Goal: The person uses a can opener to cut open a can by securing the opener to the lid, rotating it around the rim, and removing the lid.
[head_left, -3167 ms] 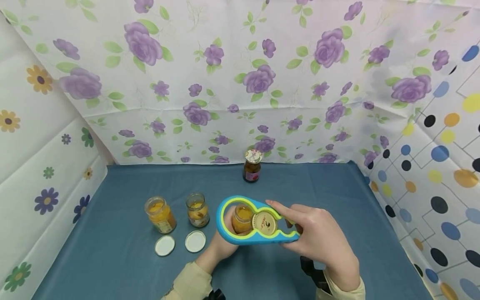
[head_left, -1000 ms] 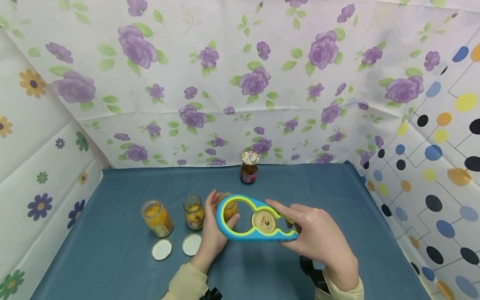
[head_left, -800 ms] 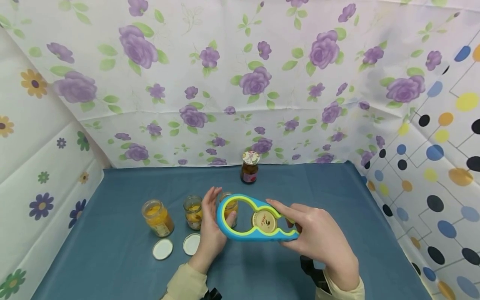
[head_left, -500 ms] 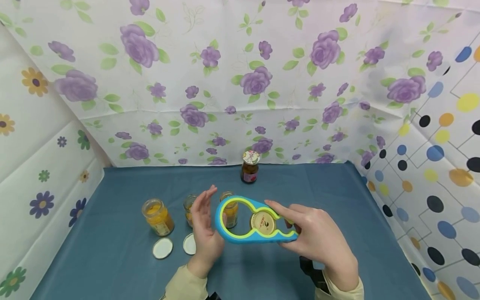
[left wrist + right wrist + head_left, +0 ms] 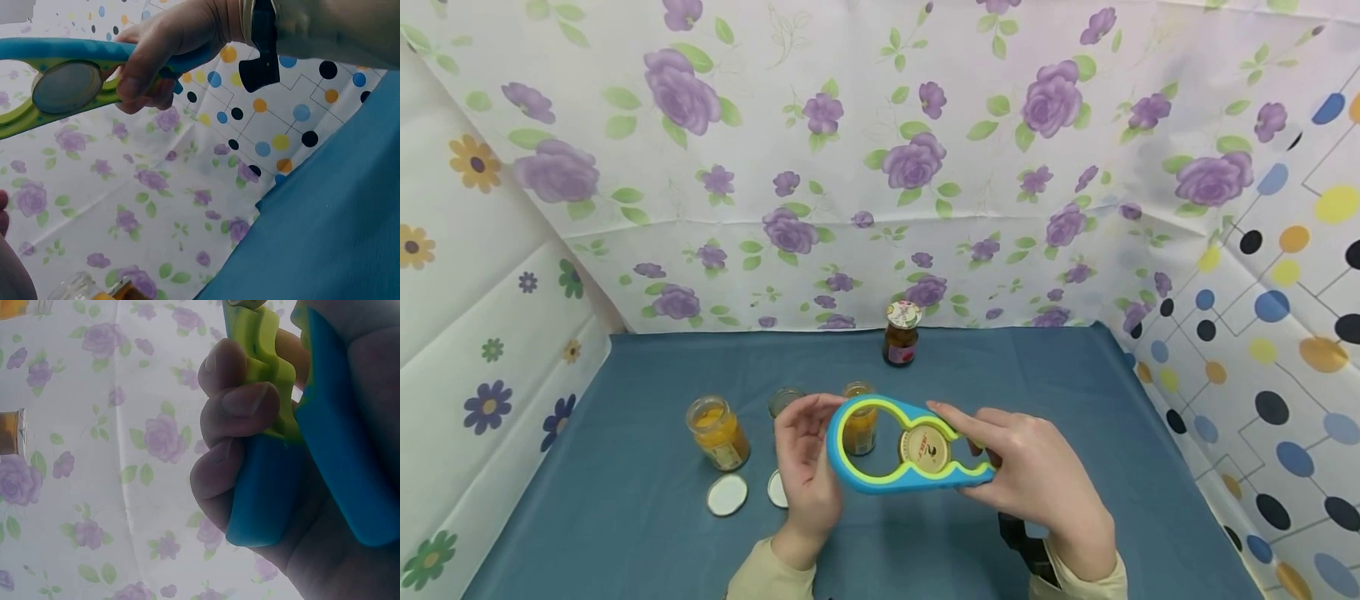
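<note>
My right hand (image 5: 1037,467) grips the handles of a blue and green jar opener (image 5: 880,487), its fingers wrapped round them in the right wrist view. A gold jar lid (image 5: 925,448) is clamped in the opener's small ring; its pale underside shows in the left wrist view. My left hand (image 5: 808,475) is beside the opener's big ring, palm up, fingers loosely bent, holding nothing. Whether it touches the ring I cannot tell. Through that ring an uncapped jar of yellow fruit (image 5: 859,433) shows, standing on the table.
At left stands another open yellow jar (image 5: 718,433); a third jar (image 5: 784,398) is mostly hidden behind my left hand. Two lids (image 5: 727,495) lie white side up before them. A dark capped jar (image 5: 901,335) stands at the back, near the flowered cloth.
My left hand set down the opened jar, let go and drew back to the opener's left end, palm turning up. My right hand keeps hold of the jar opener with the lid in it.
</note>
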The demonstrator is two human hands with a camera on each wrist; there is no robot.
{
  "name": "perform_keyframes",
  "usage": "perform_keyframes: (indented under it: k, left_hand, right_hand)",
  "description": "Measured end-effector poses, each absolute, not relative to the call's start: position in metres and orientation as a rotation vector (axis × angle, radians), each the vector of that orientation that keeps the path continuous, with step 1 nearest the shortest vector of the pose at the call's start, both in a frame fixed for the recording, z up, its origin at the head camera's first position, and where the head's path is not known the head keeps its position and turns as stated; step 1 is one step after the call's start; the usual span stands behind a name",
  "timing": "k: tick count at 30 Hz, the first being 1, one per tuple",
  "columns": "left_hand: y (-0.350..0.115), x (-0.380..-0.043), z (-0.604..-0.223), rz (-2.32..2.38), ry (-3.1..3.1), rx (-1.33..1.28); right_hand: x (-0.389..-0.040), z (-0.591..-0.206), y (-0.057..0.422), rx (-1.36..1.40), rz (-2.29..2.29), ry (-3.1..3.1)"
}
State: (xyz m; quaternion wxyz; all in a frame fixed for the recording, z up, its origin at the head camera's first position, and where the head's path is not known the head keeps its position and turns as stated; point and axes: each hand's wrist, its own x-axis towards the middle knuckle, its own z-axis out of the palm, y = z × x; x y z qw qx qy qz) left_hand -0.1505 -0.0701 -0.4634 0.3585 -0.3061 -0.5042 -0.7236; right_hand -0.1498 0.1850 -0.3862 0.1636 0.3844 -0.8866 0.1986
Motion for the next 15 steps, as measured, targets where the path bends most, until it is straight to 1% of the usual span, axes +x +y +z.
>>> perform_keyframes:
  k: [5,8,15]
  left_hand:
    - [-0.068,-0.145,-0.461,-2.047,-1.495,-0.778]
    - [-0.066,-0.143,-0.459,-2.19,-1.579,-0.814]
    - [-0.06,-0.139,-0.458,-2.628,-1.699,-0.869]
  right_hand:
    - [-0.149,-0.386,0.186,1.094,0.56,-2.515]
    - [-0.149,-0.386,0.186,1.099,0.561,-2.509]
    - [-0.149,-0.387,0.185,1.122,0.557,-2.489]
